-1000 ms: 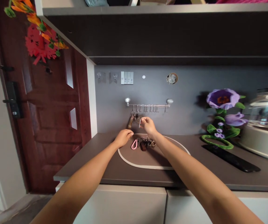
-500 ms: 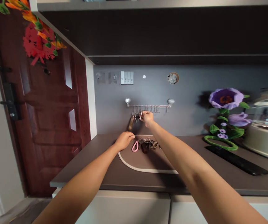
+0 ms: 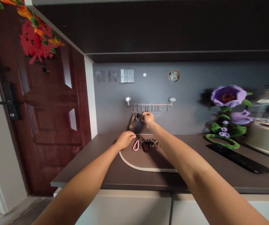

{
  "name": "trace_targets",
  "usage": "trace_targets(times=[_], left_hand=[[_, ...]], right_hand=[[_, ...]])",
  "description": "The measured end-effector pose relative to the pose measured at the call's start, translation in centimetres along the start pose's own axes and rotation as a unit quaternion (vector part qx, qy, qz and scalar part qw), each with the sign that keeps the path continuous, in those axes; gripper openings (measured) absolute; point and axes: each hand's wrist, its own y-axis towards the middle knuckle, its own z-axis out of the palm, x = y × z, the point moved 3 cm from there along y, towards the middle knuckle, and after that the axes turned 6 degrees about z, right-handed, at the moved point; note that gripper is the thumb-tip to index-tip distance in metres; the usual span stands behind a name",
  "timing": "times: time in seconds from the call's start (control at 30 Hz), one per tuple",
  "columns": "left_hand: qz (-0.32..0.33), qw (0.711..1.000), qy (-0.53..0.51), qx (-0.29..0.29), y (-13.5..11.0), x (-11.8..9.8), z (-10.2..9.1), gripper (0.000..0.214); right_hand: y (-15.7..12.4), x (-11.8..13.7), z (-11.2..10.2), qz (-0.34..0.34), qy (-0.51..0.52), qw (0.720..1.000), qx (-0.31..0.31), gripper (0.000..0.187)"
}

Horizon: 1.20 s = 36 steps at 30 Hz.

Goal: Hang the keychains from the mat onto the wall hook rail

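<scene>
At the wall rail [image 3: 152, 104] with its row of small hooks, my right hand [image 3: 148, 119] pinches a key ring [image 3: 142, 113] with keys, just under one of the left hooks. Whether the ring rests on the hook cannot be made out. Just left of those fingers hang other keys [image 3: 136, 117] and a brown key fob [image 3: 132, 122]. My left hand [image 3: 125, 139] rests low at the counter mat's left edge, fingers curled together and nothing visible in them. Beside it on the mat [image 3: 146, 162] lie a pink loop strap [image 3: 136, 145] and a bunch of keys [image 3: 148, 143].
A purple fabric flower [image 3: 228, 96] stands at the right, with a long black object [image 3: 239, 158] before it and a glass-topped appliance [image 3: 268, 134] beyond. Overhead is a dark cabinet [image 3: 160, 28]. A red-brown door [image 3: 47, 125] is on the left.
The view has shifted slightly. My right hand stays at the hooks with the key ring, turning only a little. My left hand has not visibly moved.
</scene>
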Motion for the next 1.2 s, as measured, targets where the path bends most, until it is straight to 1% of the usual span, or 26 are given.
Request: trace_targets(times=[0.13,0.27,0.37,0.5,0.57,0.63,0.7,0.8,0.9,1.03,1.1,1.2], left_hand=[[0.006,1.000,-0.002,0.003,-0.1,0.1,0.0,0.023],[-0.031,0.999,-0.016,-0.005,-0.4,0.1,-0.1,0.023],[-0.075,0.996,-0.055,-0.013,-0.4,0.1,0.0,0.024],[-0.122,0.986,-0.114,-0.013,-0.1,0.2,0.4,0.025],[-0.131,0.986,-0.106,-0.011,0.3,0.0,0.5,0.023],[-0.134,0.987,-0.091,0.004,0.8,-0.2,0.6,0.019],[-0.157,0.984,-0.078,0.017,1.3,-0.5,0.7,0.015],[-0.183,0.981,-0.065,0.027,1.9,-0.9,1.1,0.012],[-0.193,0.979,-0.061,0.020,2.2,-1.0,1.8,0.014],[-0.180,0.983,-0.044,0.012,2.1,-1.1,2.5,0.018],[-0.163,0.986,-0.021,0.019,1.9,-1.2,2.6,0.019],[-0.134,0.990,0.009,0.043,1.8,-1.3,2.6,0.021]], right_hand=[[0.3,-0.3,-0.3,-0.030,-0.054,0.998,0.005,0.009],[-0.5,-0.5,-1.2,-0.021,-0.071,0.997,-0.006,0.021],[-1.7,-0.6,-2.1,-0.025,-0.083,0.996,0.014,0.025],[-3.8,-1.0,-3.6,-0.042,-0.108,0.992,0.047,0.024],[-4.9,-1.5,-4.3,-0.040,-0.116,0.990,0.063,0.024],[-6.0,-2.0,-4.9,-0.033,-0.123,0.989,0.077,0.024],[-7.1,-2.5,-5.5,-0.029,-0.139,0.986,0.085,0.023],[-8.3,-2.9,-6.3,-0.048,-0.187,0.977,0.092,0.020],[-9.2,-2.9,-6.9,-0.096,-0.273,0.952,0.102,0.018],[-9.9,-2.8,-6.9,-0.168,-0.399,0.891,0.136,0.018],[-10.0,-2.8,-6.6,-0.183,-0.439,0.867,0.151,0.018],[-9.8,-3.0,-6.1,-0.178,-0.479,0.845,0.156,0.019]])
